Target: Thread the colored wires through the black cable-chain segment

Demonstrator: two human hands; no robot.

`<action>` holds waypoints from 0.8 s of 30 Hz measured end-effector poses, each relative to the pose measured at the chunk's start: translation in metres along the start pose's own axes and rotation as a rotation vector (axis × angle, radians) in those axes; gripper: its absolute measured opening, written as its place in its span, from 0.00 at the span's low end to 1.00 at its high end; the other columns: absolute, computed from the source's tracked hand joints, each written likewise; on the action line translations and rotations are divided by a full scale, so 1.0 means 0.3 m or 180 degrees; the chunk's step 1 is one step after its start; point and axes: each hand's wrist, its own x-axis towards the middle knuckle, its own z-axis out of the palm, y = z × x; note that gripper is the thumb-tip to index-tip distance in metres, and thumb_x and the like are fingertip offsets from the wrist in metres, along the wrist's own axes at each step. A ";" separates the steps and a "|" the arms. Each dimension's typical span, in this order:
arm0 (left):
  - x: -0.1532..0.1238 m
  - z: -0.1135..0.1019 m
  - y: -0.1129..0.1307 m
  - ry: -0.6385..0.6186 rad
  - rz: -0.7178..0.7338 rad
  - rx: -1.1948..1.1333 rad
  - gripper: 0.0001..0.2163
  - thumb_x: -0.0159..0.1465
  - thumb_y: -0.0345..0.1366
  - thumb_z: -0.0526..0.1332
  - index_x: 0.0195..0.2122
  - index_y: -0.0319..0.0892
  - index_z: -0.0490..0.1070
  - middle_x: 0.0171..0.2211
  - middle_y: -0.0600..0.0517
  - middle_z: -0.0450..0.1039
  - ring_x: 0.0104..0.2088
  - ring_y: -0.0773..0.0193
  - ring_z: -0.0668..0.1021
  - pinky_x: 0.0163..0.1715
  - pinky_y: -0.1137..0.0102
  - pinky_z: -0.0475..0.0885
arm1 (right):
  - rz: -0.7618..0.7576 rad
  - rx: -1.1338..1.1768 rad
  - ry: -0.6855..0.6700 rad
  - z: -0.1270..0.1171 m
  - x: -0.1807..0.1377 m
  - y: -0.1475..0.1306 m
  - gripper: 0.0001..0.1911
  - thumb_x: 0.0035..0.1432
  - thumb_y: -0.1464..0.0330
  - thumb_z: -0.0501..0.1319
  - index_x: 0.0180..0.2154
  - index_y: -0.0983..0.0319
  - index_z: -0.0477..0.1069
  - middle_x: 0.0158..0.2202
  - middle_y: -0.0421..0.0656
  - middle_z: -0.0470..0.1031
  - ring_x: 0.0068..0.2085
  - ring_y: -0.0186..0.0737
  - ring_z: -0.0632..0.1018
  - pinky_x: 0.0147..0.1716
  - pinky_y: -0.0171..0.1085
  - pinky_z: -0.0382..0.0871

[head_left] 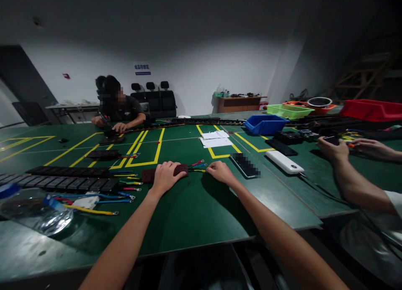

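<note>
My left hand (165,177) rests on a dark reddish socket strip (181,170) lying on the green table (194,210), fingers curled over its top. My right hand (220,171) lies just right of the strip's end, fingers curled at the coloured wires (198,164) that stick out of it. I cannot make out whether the fingers pinch a wire. Red, blue, green and yellow leads fan out between the two hands.
Rows of black socket strips (63,182) with loose wires and a plastic bottle (34,210) lie at the left. A phone (245,165) and a white power bank (284,162) lie at the right. Blue bin (265,124), papers (216,138). One person sits across; another's arms (351,173) reach in from the right.
</note>
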 end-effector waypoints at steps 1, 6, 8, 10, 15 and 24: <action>0.000 0.000 0.000 -0.0003 -0.0008 -0.0002 0.24 0.69 0.58 0.54 0.53 0.46 0.75 0.48 0.45 0.77 0.46 0.51 0.76 0.44 0.59 0.66 | -0.0005 0.0044 -0.0036 -0.001 0.001 0.000 0.13 0.59 0.64 0.60 0.34 0.60 0.83 0.30 0.45 0.79 0.33 0.41 0.78 0.29 0.33 0.60; 0.000 -0.002 -0.001 -0.0020 -0.0006 -0.0046 0.25 0.69 0.58 0.54 0.54 0.46 0.75 0.48 0.45 0.77 0.46 0.51 0.76 0.44 0.59 0.66 | 0.0024 0.0051 0.0230 0.000 -0.004 -0.001 0.15 0.62 0.62 0.59 0.41 0.60 0.82 0.32 0.44 0.80 0.32 0.39 0.77 0.29 0.33 0.59; 0.000 -0.002 -0.001 -0.0023 -0.0001 -0.0060 0.25 0.69 0.59 0.54 0.54 0.45 0.75 0.48 0.45 0.77 0.46 0.51 0.76 0.44 0.59 0.66 | -0.0041 0.0009 0.0365 0.005 -0.008 -0.004 0.16 0.63 0.60 0.59 0.46 0.59 0.80 0.32 0.43 0.80 0.31 0.39 0.76 0.29 0.33 0.58; 0.001 -0.001 -0.002 -0.0019 0.0004 -0.0066 0.25 0.69 0.59 0.54 0.54 0.45 0.75 0.48 0.45 0.77 0.46 0.51 0.76 0.44 0.59 0.66 | -0.0164 0.0044 0.0400 0.011 -0.010 -0.007 0.16 0.64 0.59 0.59 0.45 0.59 0.78 0.29 0.42 0.79 0.30 0.38 0.75 0.28 0.33 0.57; 0.002 0.007 -0.001 0.0018 -0.0015 0.0035 0.25 0.69 0.59 0.54 0.53 0.47 0.76 0.47 0.45 0.77 0.46 0.50 0.75 0.44 0.59 0.65 | -0.0610 0.0390 0.0507 0.018 -0.011 -0.013 0.11 0.63 0.61 0.60 0.34 0.61 0.76 0.25 0.39 0.75 0.27 0.36 0.74 0.28 0.33 0.57; 0.001 0.011 -0.008 0.0024 0.0029 0.0046 0.25 0.69 0.59 0.53 0.53 0.46 0.75 0.47 0.45 0.77 0.45 0.51 0.75 0.43 0.60 0.64 | -0.0412 0.0052 0.0622 0.012 -0.015 -0.011 0.13 0.63 0.65 0.59 0.48 0.58 0.76 0.27 0.38 0.76 0.30 0.37 0.74 0.27 0.34 0.54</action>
